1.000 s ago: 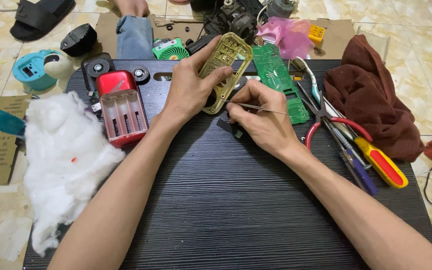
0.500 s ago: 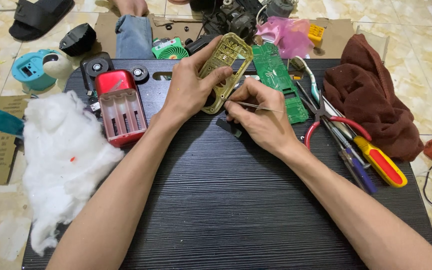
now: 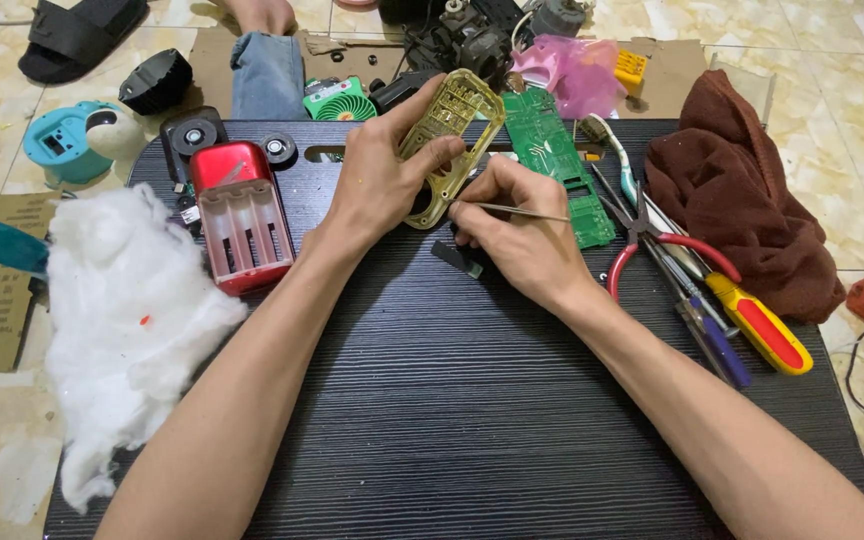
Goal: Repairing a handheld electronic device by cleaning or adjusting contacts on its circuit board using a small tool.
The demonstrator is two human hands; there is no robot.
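Casing (image 3: 449, 140) sits clamped in your left hand (image 3: 384, 185) — long axis running near-to-far, tilted right; your right hand (image 3: 517, 235), just right of it, pinches thin tweezers (image 3: 512, 209) pointing left toward its near end.

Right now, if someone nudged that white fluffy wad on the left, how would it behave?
The wad looks like loose cotton, so it is probably very light and floppy, squashing rather than sliding. Its wispy edges hang over the black board, so strands may snag and pull apart. It seems unlikely to roll.
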